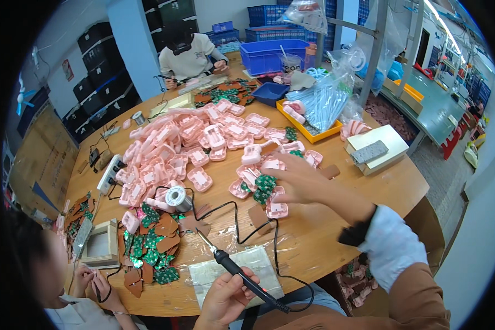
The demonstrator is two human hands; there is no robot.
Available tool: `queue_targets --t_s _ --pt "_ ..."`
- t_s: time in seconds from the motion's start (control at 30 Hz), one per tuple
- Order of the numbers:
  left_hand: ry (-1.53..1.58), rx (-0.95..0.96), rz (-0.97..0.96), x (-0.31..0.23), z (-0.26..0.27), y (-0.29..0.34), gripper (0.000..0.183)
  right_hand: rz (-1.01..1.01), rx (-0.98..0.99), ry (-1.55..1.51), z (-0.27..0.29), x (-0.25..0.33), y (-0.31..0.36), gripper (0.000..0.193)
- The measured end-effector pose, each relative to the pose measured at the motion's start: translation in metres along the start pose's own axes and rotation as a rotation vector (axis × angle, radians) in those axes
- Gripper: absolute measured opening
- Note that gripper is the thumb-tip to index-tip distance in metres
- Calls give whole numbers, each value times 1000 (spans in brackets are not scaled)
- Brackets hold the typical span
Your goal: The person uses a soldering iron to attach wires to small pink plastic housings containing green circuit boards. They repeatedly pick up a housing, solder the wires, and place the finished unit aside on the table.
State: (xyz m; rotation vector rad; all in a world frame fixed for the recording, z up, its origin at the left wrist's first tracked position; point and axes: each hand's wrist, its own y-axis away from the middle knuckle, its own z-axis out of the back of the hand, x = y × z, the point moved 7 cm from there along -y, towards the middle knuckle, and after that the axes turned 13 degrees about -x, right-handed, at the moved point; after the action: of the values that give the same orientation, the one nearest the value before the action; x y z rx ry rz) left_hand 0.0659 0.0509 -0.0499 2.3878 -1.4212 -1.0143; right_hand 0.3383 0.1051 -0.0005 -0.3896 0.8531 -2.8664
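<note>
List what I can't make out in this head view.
Head view:
Right hand: fingertips lost among pink casings, so its grip is unclear.
Pale pad: partly hidden by the left hand and soldering iron.
Nearer co-worker: body cut off by lower edge; anything held is too small to tell.

A big blue bin [274, 59] sits at the far side of the wooden tabletop [363, 195]. Near it, a yellow tray [320, 136] holds lots of thin, light blue sticks [323, 104]. A grey block [369, 152] lies on a cream box [391, 146]. Black boxes [102, 58] are piled up left of a blue post [133, 49]. On the right, a red stool [451, 142] stands by a long green table [437, 107].
</note>
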Motion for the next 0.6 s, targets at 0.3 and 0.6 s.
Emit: queue_targets --t_s 0.3,0.6 --pt "-45 -97 -78 -16 6 11 29 -131 538 161 -103 -10 -62 86" --pt "-30 -52 -52 -18 21 7 32 -54 490 226 -48 -49 17 77"
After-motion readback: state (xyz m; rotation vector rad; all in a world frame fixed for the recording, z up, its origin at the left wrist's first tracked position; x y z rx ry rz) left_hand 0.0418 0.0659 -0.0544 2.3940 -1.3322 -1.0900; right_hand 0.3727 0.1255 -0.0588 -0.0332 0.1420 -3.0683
